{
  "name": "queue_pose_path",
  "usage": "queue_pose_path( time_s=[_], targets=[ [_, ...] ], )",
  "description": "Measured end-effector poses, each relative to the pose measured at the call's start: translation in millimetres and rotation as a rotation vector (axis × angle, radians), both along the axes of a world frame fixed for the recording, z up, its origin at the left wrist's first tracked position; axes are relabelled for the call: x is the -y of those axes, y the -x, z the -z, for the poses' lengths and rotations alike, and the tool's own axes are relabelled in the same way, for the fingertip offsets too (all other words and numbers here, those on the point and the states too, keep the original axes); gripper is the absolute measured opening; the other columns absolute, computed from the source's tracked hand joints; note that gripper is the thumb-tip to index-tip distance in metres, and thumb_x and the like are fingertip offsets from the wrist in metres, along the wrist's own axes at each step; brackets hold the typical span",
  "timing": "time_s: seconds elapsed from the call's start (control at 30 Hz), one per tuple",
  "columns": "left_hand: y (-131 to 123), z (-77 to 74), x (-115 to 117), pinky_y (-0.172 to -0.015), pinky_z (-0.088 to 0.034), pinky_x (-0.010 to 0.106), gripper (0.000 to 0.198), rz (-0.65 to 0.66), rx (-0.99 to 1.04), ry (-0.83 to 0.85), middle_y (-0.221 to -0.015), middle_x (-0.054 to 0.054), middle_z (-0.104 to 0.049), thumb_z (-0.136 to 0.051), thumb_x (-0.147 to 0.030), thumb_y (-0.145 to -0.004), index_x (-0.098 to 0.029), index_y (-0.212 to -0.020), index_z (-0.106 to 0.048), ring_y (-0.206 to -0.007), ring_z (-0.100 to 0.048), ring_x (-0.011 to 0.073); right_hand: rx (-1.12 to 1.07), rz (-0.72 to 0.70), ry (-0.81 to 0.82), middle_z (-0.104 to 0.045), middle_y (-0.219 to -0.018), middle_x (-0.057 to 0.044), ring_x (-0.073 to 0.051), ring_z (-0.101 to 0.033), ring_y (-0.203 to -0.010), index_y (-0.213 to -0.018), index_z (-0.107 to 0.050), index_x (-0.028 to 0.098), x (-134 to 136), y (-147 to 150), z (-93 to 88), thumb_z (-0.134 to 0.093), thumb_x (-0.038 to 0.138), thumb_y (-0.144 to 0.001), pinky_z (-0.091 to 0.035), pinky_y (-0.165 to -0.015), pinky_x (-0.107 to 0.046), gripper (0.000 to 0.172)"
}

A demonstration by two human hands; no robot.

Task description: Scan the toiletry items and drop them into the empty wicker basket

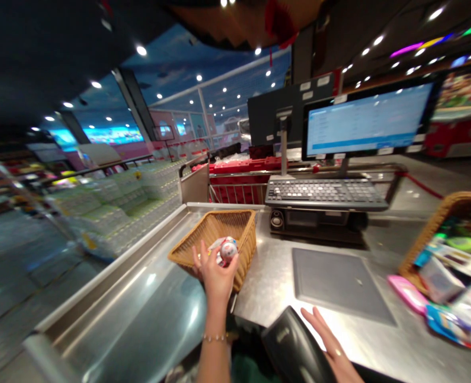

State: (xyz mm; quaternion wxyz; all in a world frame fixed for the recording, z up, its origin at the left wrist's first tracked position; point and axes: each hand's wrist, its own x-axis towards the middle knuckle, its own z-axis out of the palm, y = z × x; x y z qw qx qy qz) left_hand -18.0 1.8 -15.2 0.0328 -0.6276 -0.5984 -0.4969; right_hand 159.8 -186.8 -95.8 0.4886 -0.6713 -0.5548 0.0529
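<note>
My left hand [215,274] is raised over the near edge of a small wicker basket [203,234] on the steel checkout counter. Its fingers curl round a small round red-and-white packaged item [228,249], held just above the basket's inside. My right hand [326,336] lies lower right, fingers stretched out flat on the counter next to a black handheld scanner [295,348], touching or almost touching its side. It holds nothing.
A keyboard [325,192] and till monitor [369,121] stand behind a flat grey scanner plate [339,284]. At the right, a larger wicker basket [435,223] spills blurred colourful packets [451,298]. A steel chute [140,319] runs left; red trolleys [239,186] stand behind.
</note>
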Motion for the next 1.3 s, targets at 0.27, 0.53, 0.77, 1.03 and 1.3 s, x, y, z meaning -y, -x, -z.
queue_pose_path(
  time_s=[0.27,0.53,0.77,1.03,1.3],
  targets=[
    [2.0,0.7,-2.0,-0.112,-0.027,0.062,0.035,-0.016,0.005,0.007,-0.144,0.014,-0.048,-0.072,-0.042,-0.065,-0.021,-0.094,-0.07,-0.142,-0.026,0.0388,0.064,0.057,-0.017,-0.069,-0.122,-0.007,-0.027,-0.069,-0.106,-0.119,-0.068,0.032,-6.6,1.8,17.4,-0.049,0.029,-0.092,-0.061,-0.08,-0.037,0.033],
    [5.1,-0.1,-4.1,-0.112,-0.028,0.06,0.037,-0.027,0.001,0.0,-0.143,0.017,-0.048,-0.072,-0.041,-0.065,-0.018,-0.095,-0.071,-0.142,-0.026,0.0401,0.137,0.032,0.059,-0.067,-0.126,-0.01,-0.031,-0.066,-0.111,-0.121,-0.066,0.03,-11.5,1.7,29.7,-0.046,0.028,-0.091,-0.06,-0.083,-0.045,0.036],
    [5.8,1.0,-4.8,-0.113,-0.026,0.059,0.037,-0.045,-0.006,0.019,-0.143,0.016,-0.048,-0.073,-0.04,-0.065,-0.018,-0.096,-0.071,-0.142,-0.025,0.0394,0.129,0.019,0.017,-0.069,-0.123,-0.008,-0.027,-0.068,-0.109,-0.12,-0.067,0.029,-9.5,-0.3,19.7,-0.05,0.026,-0.091,-0.059,-0.086,-0.04,0.034],
    [8.5,2.7,-8.2,-0.114,-0.028,0.055,0.038,-0.053,0.004,0.009,-0.143,0.017,-0.048,-0.068,-0.036,-0.071,-0.016,-0.103,-0.072,-0.142,-0.025,0.0383,-0.083,-0.094,0.024,-0.062,-0.133,0.0,-0.029,-0.056,-0.125,-0.131,-0.059,0.035,2.0,-1.9,-8.4,-0.053,0.03,-0.091,-0.048,-0.103,-0.043,0.04],
    [9.3,2.1,-7.6,-0.116,-0.025,0.055,0.041,-0.045,0.006,0.01,-0.143,0.017,-0.048,-0.07,-0.035,-0.071,-0.017,-0.108,-0.072,-0.143,-0.025,0.0378,-0.143,-0.073,0.032,-0.064,-0.131,-0.003,-0.029,-0.057,-0.123,-0.124,-0.065,0.032,4.8,4.8,-24.1,-0.052,0.028,-0.091,-0.049,-0.101,-0.043,0.035]
  ],
)
